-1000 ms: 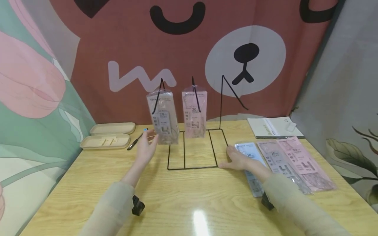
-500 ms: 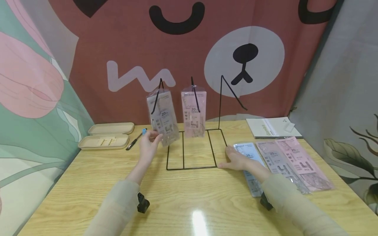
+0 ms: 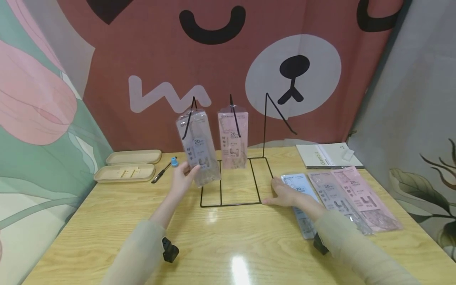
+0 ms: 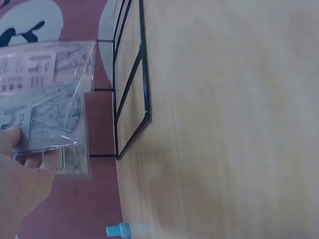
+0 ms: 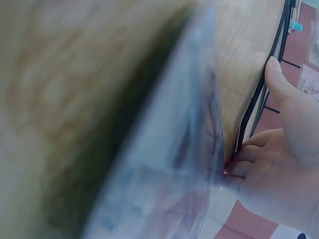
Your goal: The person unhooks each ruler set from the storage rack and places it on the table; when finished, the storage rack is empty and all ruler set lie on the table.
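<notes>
A black wire display rack (image 3: pixel 241 204) with three hooked uprights stands on the table. From its left hook hangs a grey plastic packet (image 3: pixel 199 142), printed "20" and "4 PCS", its lower end swung to the right. My left hand (image 3: pixel 182 179) pinches this packet's lower left edge between thumb and fingers. Behind it, the left wrist view shows the edge of another clear packet (image 4: pixel 74 162). A pink packet (image 3: pixel 233 138) hangs on the middle hook. My right hand (image 3: pixel 283 192) holds the base's front right corner, thumb on the front wire and fingers at the side wire.
Blue (image 3: pixel 301 198), grey (image 3: pixel 333 198) and pink (image 3: pixel 363 198) packets lie at the right. Behind them is a white notebook (image 3: pixel 313 154). An opened beige case (image 3: pixel 107 174), a pen (image 3: pixel 162 174) and a small blue cap (image 3: pixel 174 161) lie at the left.
My left hand has moved from beside the packet to pinch its lower edge. The grey packet's lower end has swung right and toward me. My right hand stays at the rack's corner.
</notes>
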The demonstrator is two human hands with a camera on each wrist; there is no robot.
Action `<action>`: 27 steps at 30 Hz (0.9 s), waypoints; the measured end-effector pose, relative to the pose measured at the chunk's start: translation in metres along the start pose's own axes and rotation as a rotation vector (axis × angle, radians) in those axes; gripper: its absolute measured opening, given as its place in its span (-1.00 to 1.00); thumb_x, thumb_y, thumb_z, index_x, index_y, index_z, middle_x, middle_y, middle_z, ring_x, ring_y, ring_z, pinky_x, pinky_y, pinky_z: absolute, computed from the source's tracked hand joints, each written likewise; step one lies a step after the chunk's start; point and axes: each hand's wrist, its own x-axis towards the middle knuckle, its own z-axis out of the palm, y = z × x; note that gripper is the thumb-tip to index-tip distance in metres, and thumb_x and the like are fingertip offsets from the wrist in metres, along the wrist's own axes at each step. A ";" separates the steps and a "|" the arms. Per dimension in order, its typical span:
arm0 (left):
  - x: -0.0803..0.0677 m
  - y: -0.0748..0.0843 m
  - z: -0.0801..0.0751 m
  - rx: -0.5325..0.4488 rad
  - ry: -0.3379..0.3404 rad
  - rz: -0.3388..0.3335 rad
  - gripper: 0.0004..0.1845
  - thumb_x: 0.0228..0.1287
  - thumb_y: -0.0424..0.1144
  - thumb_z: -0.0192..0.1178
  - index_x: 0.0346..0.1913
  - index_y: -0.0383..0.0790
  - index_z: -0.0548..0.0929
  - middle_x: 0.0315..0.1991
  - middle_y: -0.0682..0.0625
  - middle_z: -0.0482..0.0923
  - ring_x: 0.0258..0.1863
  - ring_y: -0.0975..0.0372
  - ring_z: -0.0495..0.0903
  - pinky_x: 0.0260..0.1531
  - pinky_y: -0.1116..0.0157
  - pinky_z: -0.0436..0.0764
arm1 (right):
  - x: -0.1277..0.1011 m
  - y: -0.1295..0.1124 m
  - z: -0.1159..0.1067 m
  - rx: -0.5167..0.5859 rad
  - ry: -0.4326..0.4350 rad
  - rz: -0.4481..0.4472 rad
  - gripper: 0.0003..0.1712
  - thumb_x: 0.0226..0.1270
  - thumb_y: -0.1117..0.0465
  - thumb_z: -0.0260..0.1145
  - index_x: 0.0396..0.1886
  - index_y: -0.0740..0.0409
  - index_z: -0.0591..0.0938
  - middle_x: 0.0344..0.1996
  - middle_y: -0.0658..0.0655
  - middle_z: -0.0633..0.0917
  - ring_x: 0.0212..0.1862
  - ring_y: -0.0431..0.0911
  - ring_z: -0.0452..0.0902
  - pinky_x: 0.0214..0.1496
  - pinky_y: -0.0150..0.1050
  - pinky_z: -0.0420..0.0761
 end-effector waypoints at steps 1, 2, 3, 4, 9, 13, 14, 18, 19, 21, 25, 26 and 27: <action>-0.004 0.000 -0.001 -0.005 -0.004 0.010 -0.69 0.32 -0.34 0.13 0.07 -0.43 0.54 0.03 -0.31 0.59 0.01 -0.05 0.60 0.02 0.27 0.61 | 0.000 0.000 0.000 0.000 0.000 0.001 0.19 0.22 -0.25 0.22 0.36 0.64 -0.05 0.39 0.58 -0.08 0.44 0.38 -0.21 0.48 0.19 -0.08; -0.008 -0.001 -0.003 -0.006 -0.003 0.016 -0.69 0.31 -0.36 0.13 0.07 -0.43 0.54 0.02 -0.31 0.59 -0.01 -0.03 0.61 -0.01 0.33 0.61 | 0.000 -0.001 0.001 -0.002 0.001 0.004 0.19 0.22 -0.25 0.22 0.36 0.64 -0.05 0.39 0.57 -0.08 0.45 0.38 -0.21 0.48 0.19 -0.07; -0.013 -0.001 -0.005 -0.003 -0.005 0.020 -0.70 0.30 -0.37 0.14 0.06 -0.43 0.55 0.01 -0.31 0.60 -0.02 0.00 0.63 -0.03 0.39 0.60 | 0.000 -0.001 0.000 -0.004 0.002 0.006 0.19 0.22 -0.25 0.22 0.36 0.63 -0.05 0.39 0.57 -0.08 0.45 0.37 -0.21 0.48 0.18 -0.07; -0.018 -0.002 -0.007 0.000 -0.010 0.024 -0.70 0.30 -0.38 0.14 0.06 -0.43 0.55 0.01 -0.30 0.60 -0.03 0.05 0.64 -0.05 0.44 0.59 | 0.000 -0.001 0.000 -0.004 0.002 0.008 0.19 0.22 -0.26 0.22 0.36 0.63 -0.05 0.40 0.57 -0.08 0.45 0.37 -0.21 0.48 0.18 -0.07; -0.046 -0.005 -0.023 -0.002 -0.031 0.103 -0.72 0.24 -0.45 0.16 0.01 -0.46 0.58 -0.05 -0.32 0.62 -0.14 0.39 0.65 -0.11 0.52 0.59 | 0.000 -0.001 0.000 -0.007 0.000 0.012 0.19 0.21 -0.26 0.22 0.36 0.63 -0.05 0.40 0.56 -0.08 0.45 0.36 -0.21 0.49 0.17 -0.08; -0.066 -0.005 -0.038 0.018 -0.059 0.226 -0.78 0.21 -0.50 0.16 -0.08 -0.50 0.60 -0.13 -0.33 0.65 -0.21 0.50 0.63 -0.17 0.50 0.61 | 0.000 -0.001 0.001 -0.007 0.004 0.013 0.18 0.22 -0.24 0.23 0.36 0.64 -0.04 0.39 0.57 -0.07 0.45 0.37 -0.20 0.49 0.17 -0.08; -0.071 -0.005 -0.043 0.031 -0.071 0.241 -0.78 0.22 -0.49 0.15 -0.08 -0.49 0.61 -0.14 -0.29 0.66 -0.21 0.52 0.63 -0.17 0.51 0.61 | 0.000 -0.001 0.001 -0.007 0.006 0.013 0.18 0.21 -0.24 0.24 0.36 0.64 -0.04 0.39 0.57 -0.07 0.45 0.37 -0.19 0.49 0.17 -0.08; -0.085 -0.004 -0.062 0.042 -0.069 0.271 -0.78 0.24 -0.48 0.14 -0.06 -0.48 0.60 -0.16 0.10 0.71 -0.19 0.52 0.63 -0.16 0.53 0.59 | 0.001 -0.001 0.002 -0.003 0.008 0.015 0.18 0.21 -0.23 0.24 0.36 0.64 -0.04 0.39 0.57 -0.06 0.44 0.37 -0.19 0.49 0.17 -0.07; -0.088 -0.004 -0.067 0.028 -0.059 0.264 -0.78 0.26 -0.48 0.13 -0.05 -0.45 0.61 -0.18 0.19 0.71 -0.19 0.52 0.63 -0.15 0.54 0.59 | 0.001 -0.001 0.002 -0.003 0.008 0.015 0.18 0.21 -0.24 0.24 0.36 0.64 -0.04 0.39 0.57 -0.06 0.44 0.37 -0.19 0.49 0.17 -0.07; -0.091 -0.004 -0.077 -0.011 -0.014 0.227 -0.79 0.28 -0.47 0.11 -0.05 -0.36 0.63 -0.23 0.35 0.68 -0.21 0.52 0.65 -0.17 0.56 0.60 | 0.002 0.000 0.002 -0.002 0.007 0.014 0.18 0.21 -0.24 0.24 0.36 0.64 -0.04 0.39 0.58 -0.07 0.44 0.37 -0.19 0.49 0.17 -0.07; -0.094 -0.005 -0.097 -0.069 0.057 0.047 -0.79 0.35 -0.36 0.08 -0.01 -0.32 0.59 -0.30 0.35 0.70 -0.29 0.50 0.67 -0.24 0.52 0.65 | 0.002 0.000 0.001 -0.007 0.007 0.012 0.18 0.22 -0.24 0.23 0.35 0.64 -0.04 0.39 0.58 -0.06 0.44 0.38 -0.19 0.48 0.18 -0.07; -0.094 -0.007 -0.100 -0.058 0.056 -0.012 -0.75 0.36 -0.32 0.09 0.01 -0.37 0.57 -0.30 0.30 0.71 -0.31 0.50 0.68 -0.27 0.50 0.66 | 0.002 -0.001 0.001 -0.008 0.006 0.011 0.18 0.22 -0.23 0.23 0.35 0.64 -0.04 0.38 0.58 -0.06 0.44 0.38 -0.19 0.48 0.18 -0.07; -0.094 -0.008 -0.103 -0.046 0.036 -0.080 -0.69 0.36 -0.28 0.09 0.05 -0.43 0.53 -0.28 0.22 0.73 -0.33 0.48 0.68 -0.28 0.47 0.67 | 0.001 -0.001 0.001 -0.008 0.006 0.011 0.17 0.22 -0.23 0.23 0.35 0.64 -0.04 0.38 0.59 -0.06 0.44 0.38 -0.19 0.49 0.18 -0.07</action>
